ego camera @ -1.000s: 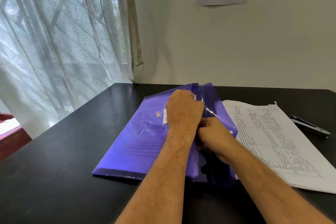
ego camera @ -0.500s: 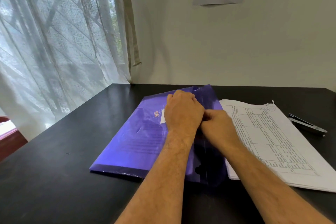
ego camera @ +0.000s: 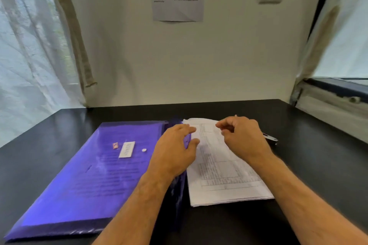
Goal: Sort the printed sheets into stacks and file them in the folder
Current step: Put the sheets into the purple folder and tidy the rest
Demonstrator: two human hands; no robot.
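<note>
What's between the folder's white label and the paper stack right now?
In the head view, the left hand lies between the label and the stack, over the folder's right edge.

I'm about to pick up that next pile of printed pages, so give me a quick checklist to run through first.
1. Folder lies flat on the table: ok.
2. Folder flap fastened: cannot tell; the left hand covers that edge.
3. Sheets already inside the folder: ok, print shows through the cover.
4. Stack of printed sheets beside the folder, squared: ok.
5. Right hand free to grasp: ok, fingers loosely curled above the stack, holding nothing.
6. Metal tool beyond the stack, out of the way: ok.
</note>
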